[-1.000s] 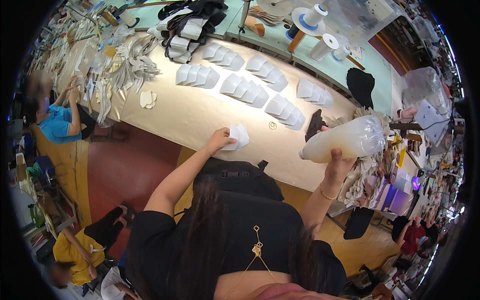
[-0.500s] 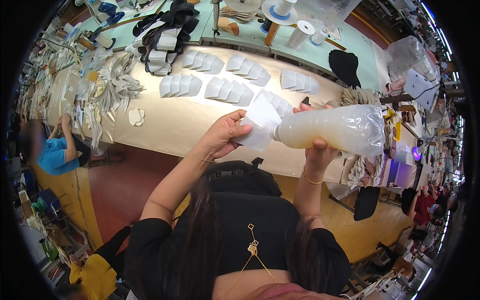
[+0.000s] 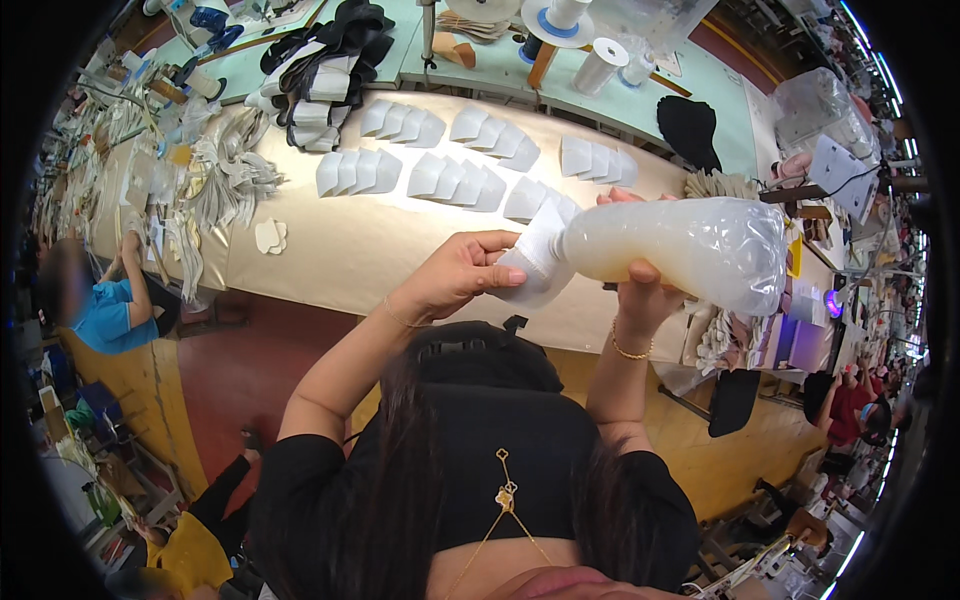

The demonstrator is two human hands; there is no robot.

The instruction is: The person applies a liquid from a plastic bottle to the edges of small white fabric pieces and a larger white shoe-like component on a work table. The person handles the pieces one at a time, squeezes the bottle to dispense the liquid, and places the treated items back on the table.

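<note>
Right hand [image 3: 645,298] is gripping a tipped clear bottle [image 3: 690,245], cloudy liquid [image 3: 605,252] sitting inside, mouth [image 3: 560,247] pointing left. Left hand [image 3: 462,272] is pinching white pieces [image 3: 538,284] by that mouth, over the table's [image 3: 360,245] near side.

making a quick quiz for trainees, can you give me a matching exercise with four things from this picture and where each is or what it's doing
Things:
1. left hand
2. bottle
3. lone black cutout
4. small cream cutouts

Places or states:
A. on the green table
B. pinching a white piece
C. on the gold tabletop
D. held by the right hand

Pairs: 1-B, 2-D, 3-A, 4-C
</note>
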